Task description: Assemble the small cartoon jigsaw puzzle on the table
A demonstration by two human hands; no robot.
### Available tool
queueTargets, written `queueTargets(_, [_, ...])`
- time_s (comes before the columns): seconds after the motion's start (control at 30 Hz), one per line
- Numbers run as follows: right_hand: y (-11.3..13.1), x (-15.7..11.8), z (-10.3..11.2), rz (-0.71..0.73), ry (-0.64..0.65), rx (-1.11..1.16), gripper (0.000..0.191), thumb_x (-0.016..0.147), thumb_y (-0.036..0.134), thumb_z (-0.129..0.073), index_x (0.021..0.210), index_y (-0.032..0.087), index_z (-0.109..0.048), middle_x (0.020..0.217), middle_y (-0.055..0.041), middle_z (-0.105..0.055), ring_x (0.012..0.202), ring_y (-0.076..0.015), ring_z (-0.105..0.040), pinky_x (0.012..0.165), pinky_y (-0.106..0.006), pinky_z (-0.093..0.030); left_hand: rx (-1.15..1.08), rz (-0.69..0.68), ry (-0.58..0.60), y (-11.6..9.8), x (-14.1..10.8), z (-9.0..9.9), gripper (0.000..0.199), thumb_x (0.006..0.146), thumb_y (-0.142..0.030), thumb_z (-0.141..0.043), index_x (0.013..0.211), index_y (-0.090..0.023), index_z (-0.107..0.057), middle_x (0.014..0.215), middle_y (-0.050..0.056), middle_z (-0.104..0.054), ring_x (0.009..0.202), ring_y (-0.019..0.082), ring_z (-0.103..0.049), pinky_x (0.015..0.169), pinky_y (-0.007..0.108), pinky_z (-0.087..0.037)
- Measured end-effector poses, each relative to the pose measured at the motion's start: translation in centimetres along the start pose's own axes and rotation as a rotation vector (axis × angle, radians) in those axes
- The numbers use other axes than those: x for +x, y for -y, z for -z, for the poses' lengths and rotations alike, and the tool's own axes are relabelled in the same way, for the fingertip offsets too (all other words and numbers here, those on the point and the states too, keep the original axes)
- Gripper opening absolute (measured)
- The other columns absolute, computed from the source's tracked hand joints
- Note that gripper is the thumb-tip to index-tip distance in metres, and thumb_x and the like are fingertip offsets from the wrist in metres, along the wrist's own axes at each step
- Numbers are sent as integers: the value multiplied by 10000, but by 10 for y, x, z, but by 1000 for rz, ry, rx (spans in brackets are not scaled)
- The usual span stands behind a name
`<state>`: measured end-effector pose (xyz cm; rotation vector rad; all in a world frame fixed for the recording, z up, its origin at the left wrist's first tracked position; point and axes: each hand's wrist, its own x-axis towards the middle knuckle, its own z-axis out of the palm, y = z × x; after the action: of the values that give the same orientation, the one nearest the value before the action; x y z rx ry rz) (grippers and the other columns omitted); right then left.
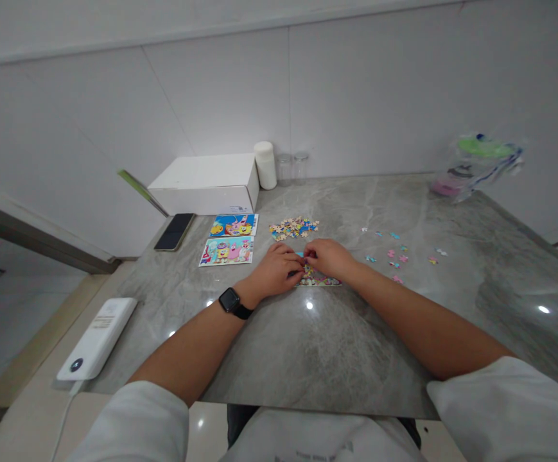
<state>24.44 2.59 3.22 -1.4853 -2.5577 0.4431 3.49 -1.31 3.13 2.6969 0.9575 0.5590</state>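
A partly covered jigsaw puzzle [321,282] lies on the grey marbled table between my hands. My left hand [279,269], with a black watch on its wrist, rests at the puzzle's left edge, fingers slightly curled and apart. Over the puzzle's upper part, my right hand [327,257] has its thumb and fingers pinched together; what they hold, if anything, is too small to make out. Just beyond both hands sits a pile of loose puzzle pieces [294,228]. More pieces [391,254] are scattered to the right. Two cartoon picture cards [234,225] [226,251] lie at the left.
A phone [175,231] and a white power bank [98,339] with a cable are on the left. Along the wall stand a white box [204,183], a white bottle [265,165] and two glasses [292,169]. A plastic bag [476,167] sits at the back right.
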Motion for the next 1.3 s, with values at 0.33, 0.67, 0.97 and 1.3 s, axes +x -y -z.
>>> queueTargets(0.33, [-3,2,3,10,53,-28,207,903,222,-656,1031,222,-819,1000,-55,-804,908,-195,-695,785,-268,-443,47,-32,78,1,0,3,172,992,-322,-609,996,-248,-763,1089,48,-767,1114,249,-626,1074,450,-403])
queueTargets(0.67, [-27,8,19,40,-52,56,175,903,197,-641,971,209,-803,931,-33,-786,838,-166,-668,756,-257,-430,35,-42,76,2,-1,4,199,1021,-340,-572,1030,-249,-749,1142,45,-769,1124,246,-623,1083,453,-404])
queueTargets(0.97, [-24,5,24,88,6,30,177,911,204,-654,989,211,-812,931,-36,-786,828,-166,-662,748,-256,-422,121,-77,97,-3,1,4,241,1063,-378,-517,1104,-227,-701,1129,83,-731,1127,256,-606,1083,451,-400])
queueTargets(1.3, [-18,6,13,123,73,5,206,929,239,-659,1031,237,-838,986,-46,-807,914,-192,-690,811,-270,-447,31,-49,75,1,-2,1,211,1060,-372,-543,1100,-234,-698,1147,66,-740,1118,241,-631,1059,430,-421])
